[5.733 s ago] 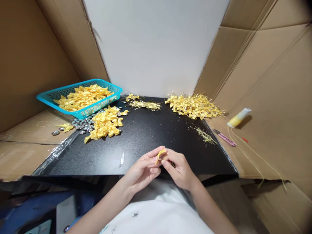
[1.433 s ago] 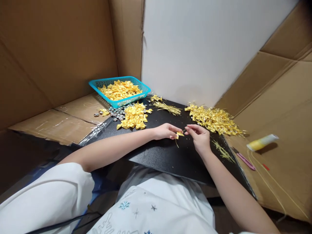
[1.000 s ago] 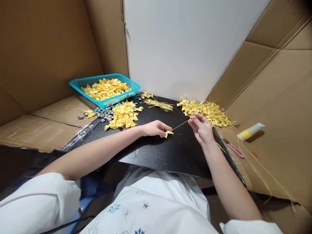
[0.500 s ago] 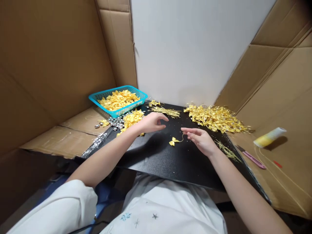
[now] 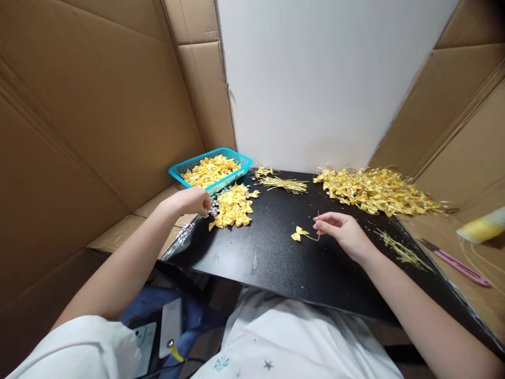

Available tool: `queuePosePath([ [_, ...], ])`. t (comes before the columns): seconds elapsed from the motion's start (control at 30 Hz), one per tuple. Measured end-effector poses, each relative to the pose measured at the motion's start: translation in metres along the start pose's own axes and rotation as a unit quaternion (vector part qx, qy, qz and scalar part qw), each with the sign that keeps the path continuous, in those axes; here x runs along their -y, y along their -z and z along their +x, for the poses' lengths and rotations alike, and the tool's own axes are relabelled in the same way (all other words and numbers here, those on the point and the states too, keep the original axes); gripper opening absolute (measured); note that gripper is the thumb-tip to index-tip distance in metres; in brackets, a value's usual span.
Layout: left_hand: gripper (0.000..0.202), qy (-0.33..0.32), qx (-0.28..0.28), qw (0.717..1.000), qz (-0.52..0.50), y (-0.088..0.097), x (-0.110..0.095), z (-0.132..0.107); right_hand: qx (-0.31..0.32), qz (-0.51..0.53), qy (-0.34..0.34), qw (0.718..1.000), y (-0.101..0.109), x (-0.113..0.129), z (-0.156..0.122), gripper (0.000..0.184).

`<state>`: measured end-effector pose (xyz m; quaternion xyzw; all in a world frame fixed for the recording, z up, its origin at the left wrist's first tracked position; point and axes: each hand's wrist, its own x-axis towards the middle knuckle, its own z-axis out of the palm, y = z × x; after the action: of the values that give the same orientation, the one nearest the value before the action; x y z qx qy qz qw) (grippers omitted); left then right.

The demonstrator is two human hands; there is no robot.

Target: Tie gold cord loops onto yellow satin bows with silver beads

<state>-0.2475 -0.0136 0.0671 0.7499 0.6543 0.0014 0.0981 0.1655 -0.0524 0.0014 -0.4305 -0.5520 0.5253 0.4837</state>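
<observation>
My right hand [image 5: 342, 234] pinches a thin gold cord [image 5: 317, 235] between thumb and fingertips, its short end poking up above them. From the cord's other end hangs a yellow ribbon bow [image 5: 299, 233], close over the black tabletop [image 5: 256, 255]. At the left, my left hand [image 5: 194, 202] has its fingers curled down and closed at the small silver bell-like pieces [image 5: 215, 203]; whether one is between the fingertips is hidden. Beside those pieces lies a heap of loose yellow bows [image 5: 232, 208].
A turquoise basket [image 5: 173, 171] of yellow bows stands behind my left hand. Gold cords [image 5: 284, 183] lie at the back, with a large pile of corded bows [image 5: 381, 192] to their right. Cord scraps [image 5: 402, 250], a pink cutter [image 5: 461, 267] and a yellow spool [image 5: 483, 225] are rightward.
My left hand has moved left from the middle of the table to the silver pieces, and its fingers have closed. My right hand still holds the corded bow. The view has shifted left.
</observation>
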Motion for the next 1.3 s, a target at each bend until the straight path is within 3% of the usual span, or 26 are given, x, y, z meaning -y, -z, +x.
queuePosePath([
  [0.07,0.012,0.017,0.030,0.999,0.031,-0.011,0.003,-0.005,-0.002,-0.002,-0.002,1.000,-0.001,0.001,0.000,0.040],
  [0.2,0.005,0.000,-0.001,0.999,0.033,-0.024,0.004,-0.009,-0.009,-0.008,-0.001,1.000,-0.004,0.002,-0.001,0.040],
  [0.37,0.007,-0.028,-0.031,0.999,-0.012,-0.025,0.014,-0.009,0.010,-0.003,0.002,1.000,-0.010,0.003,-0.003,0.037],
  [0.5,0.008,0.001,-0.058,0.996,-0.062,-0.021,0.019,-0.014,0.036,0.003,0.000,0.999,-0.016,0.001,-0.004,0.033],
  [0.53,0.012,0.026,-0.085,0.989,-0.120,-0.019,0.015,-0.017,0.042,0.004,0.001,0.999,-0.017,0.000,-0.004,0.032],
  [0.6,0.025,0.053,-0.127,0.944,-0.300,-0.018,-0.003,-0.020,0.054,0.001,0.003,0.999,-0.019,-0.001,-0.005,0.030],
  [0.67,0.037,0.006,-0.142,0.869,-0.473,-0.020,-0.037,-0.019,0.064,-0.004,0.009,0.998,-0.021,-0.002,-0.007,0.028],
  [0.77,0.037,-0.068,-0.068,0.791,-0.604,-0.033,-0.105,-0.007,0.064,-0.005,0.024,0.998,-0.022,-0.003,-0.009,0.025],
  [0.87,0.038,-0.095,0.042,0.746,-0.657,-0.056,-0.168,0.012,0.032,-0.012,0.054,0.998,-0.024,-0.006,-0.011,0.023],
  [0.93,0.038,-0.095,0.069,0.720,-0.684,-0.073,-0.196,0.021,0.006,-0.013,0.075,0.997,-0.026,-0.009,-0.011,0.024],
  [1.0,0.036,-0.089,0.065,0.700,-0.705,-0.088,-0.210,0.025,-0.017,-0.003,0.087,0.996,-0.028,-0.012,-0.010,0.024],
  [1.1,0.038,-0.094,0.047,0.684,-0.722,-0.101,-0.215,0.022,-0.037,0.019,0.090,0.995,-0.031,-0.014,-0.009,0.024],
  [1.3,0.039,-0.138,0.050,0.665,-0.732,-0.109,-0.213,0.015,-0.051,0.048,0.076,0.995,-0.031,-0.014,-0.007,0.029],
])
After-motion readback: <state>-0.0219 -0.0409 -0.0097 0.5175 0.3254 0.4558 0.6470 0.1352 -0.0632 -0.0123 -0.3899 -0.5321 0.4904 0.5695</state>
